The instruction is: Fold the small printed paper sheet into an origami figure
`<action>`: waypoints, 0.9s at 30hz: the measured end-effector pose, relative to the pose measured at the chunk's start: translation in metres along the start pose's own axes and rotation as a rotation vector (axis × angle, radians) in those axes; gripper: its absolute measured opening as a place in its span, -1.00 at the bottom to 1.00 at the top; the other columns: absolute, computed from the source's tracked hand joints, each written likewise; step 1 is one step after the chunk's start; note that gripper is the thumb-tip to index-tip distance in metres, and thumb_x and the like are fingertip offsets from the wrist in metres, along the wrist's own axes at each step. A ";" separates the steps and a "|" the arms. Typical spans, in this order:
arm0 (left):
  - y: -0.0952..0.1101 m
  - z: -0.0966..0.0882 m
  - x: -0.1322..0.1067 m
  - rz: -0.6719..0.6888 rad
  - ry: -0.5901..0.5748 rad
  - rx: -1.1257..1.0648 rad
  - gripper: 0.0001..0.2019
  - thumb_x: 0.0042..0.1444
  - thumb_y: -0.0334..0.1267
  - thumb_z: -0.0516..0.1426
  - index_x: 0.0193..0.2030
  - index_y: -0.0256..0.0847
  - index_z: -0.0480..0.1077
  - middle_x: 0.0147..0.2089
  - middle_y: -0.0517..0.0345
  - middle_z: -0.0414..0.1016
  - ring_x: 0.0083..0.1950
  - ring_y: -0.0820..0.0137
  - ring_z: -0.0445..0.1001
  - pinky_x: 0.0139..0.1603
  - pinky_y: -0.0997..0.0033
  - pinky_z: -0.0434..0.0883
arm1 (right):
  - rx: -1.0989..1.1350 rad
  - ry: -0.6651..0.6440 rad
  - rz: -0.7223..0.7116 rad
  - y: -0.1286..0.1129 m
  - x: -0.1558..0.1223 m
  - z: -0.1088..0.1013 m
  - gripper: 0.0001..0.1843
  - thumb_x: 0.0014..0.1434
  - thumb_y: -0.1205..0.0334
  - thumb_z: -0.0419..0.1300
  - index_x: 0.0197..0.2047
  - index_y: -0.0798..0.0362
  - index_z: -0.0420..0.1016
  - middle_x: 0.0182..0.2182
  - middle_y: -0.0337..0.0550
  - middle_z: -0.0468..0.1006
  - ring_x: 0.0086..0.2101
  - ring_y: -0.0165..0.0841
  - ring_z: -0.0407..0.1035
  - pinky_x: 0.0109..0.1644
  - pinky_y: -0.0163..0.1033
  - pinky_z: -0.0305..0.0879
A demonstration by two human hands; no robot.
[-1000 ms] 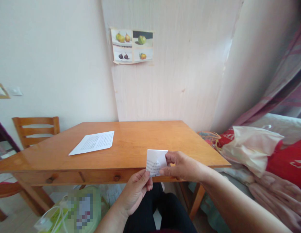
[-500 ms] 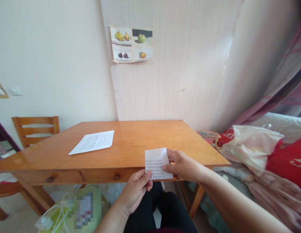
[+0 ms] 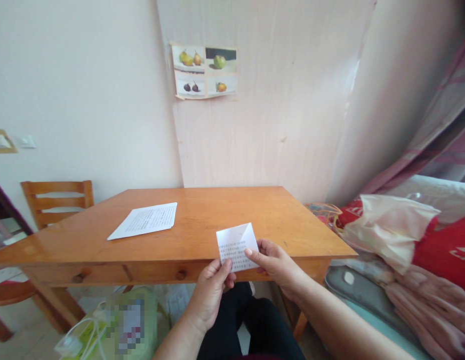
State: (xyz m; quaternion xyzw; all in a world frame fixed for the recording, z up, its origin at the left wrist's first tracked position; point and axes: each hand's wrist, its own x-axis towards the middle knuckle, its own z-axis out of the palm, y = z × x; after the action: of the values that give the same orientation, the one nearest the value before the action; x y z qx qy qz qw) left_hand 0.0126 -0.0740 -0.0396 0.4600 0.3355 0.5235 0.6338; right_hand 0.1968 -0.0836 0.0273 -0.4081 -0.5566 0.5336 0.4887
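A small folded white paper [image 3: 235, 245] with printed text is held upright just in front of the near edge of the wooden table [image 3: 202, 220]. My left hand [image 3: 212, 292] pinches its lower left corner, fingers closed. My right hand [image 3: 275, 264] grips its lower right side with thumb on the printed face. One top corner of the paper is folded down into a slant. A second printed sheet [image 3: 144, 220] lies flat on the table's left part, away from both hands.
A wooden chair [image 3: 56, 200] stands behind the table's left end. A green bag [image 3: 116, 325] sits on the floor below. To the right lie a plastic bag [image 3: 386, 225] and red and pink bedding [image 3: 442, 260]. A fruit picture [image 3: 204, 70] hangs on the wall.
The paper has been turned and raised slightly to the left, now showing a slanted folded corner. My right hand has slid down from its upper edge to its lower right side.
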 end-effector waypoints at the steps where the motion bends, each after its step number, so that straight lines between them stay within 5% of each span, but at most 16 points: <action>1: 0.000 0.002 -0.001 0.006 -0.002 0.015 -0.64 0.18 0.01 0.28 -0.05 -0.23 0.56 -0.30 0.11 0.50 -0.36 0.48 0.30 -0.32 0.50 0.29 | 0.056 -0.001 -0.005 0.001 0.001 0.003 -0.48 0.03 -0.14 0.41 -0.12 0.09 0.52 -0.20 -0.03 0.64 -0.19 -0.17 0.51 -0.08 -0.09 0.40; 6: 0.003 0.009 -0.006 0.008 0.014 -0.062 -0.67 0.20 -0.04 0.27 0.01 -0.17 0.56 0.00 0.01 0.56 -0.15 0.38 0.40 -0.13 0.43 0.35 | 0.209 0.038 -0.006 0.009 0.010 0.003 -0.59 -0.01 -0.06 0.45 -0.26 0.09 0.55 -0.34 -0.11 0.65 -0.35 -0.28 0.49 -0.13 -0.11 0.41; 11: 0.006 0.010 -0.009 -0.010 -0.031 -0.056 -0.66 0.21 -0.09 0.27 0.06 -0.18 0.56 0.01 -0.02 0.57 0.01 0.30 0.41 -0.04 0.39 0.35 | 0.261 0.013 -0.007 0.014 0.010 -0.002 -0.63 0.01 -0.01 0.44 -0.27 0.11 0.56 -0.36 -0.12 0.65 -0.41 -0.34 0.46 -0.20 -0.17 0.40; 18: 0.007 0.010 -0.009 -0.015 -0.026 -0.037 -0.70 0.17 -0.11 0.30 -0.06 -0.27 0.59 -0.24 0.06 0.53 -0.31 0.48 0.33 -0.24 0.49 0.34 | 0.235 0.069 -0.044 0.017 0.010 -0.003 -0.59 0.07 -0.09 0.41 -0.25 0.10 0.56 -0.35 -0.11 0.62 -0.37 -0.31 0.43 -0.21 -0.18 0.35; 24: 0.005 0.014 -0.006 -0.008 0.086 -0.095 -0.62 0.12 -0.06 0.34 -0.02 -0.27 0.57 -0.19 0.03 0.55 -0.25 0.45 0.40 -0.21 0.48 0.38 | 0.299 0.027 -0.036 0.040 0.001 0.017 -0.59 0.17 -0.09 0.33 -0.10 0.07 0.62 -0.19 -0.05 0.62 -0.25 -0.26 0.42 -0.12 -0.17 0.31; 27: 0.006 0.022 -0.007 0.032 0.081 -0.053 -0.60 0.10 -0.03 0.34 -0.06 -0.30 0.58 -0.24 0.02 0.56 -0.26 0.42 0.42 -0.21 0.45 0.39 | 0.424 0.039 -0.025 0.051 -0.001 0.036 -0.69 0.11 0.03 0.39 -0.21 0.10 0.62 -0.34 -0.11 0.60 -0.37 -0.32 0.39 -0.17 -0.18 0.32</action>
State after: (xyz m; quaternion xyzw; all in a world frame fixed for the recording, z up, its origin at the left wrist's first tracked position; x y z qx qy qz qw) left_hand 0.0287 -0.0859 -0.0271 0.4266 0.3396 0.5606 0.6233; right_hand 0.1582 -0.0864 -0.0218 -0.2998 -0.4273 0.6246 0.5809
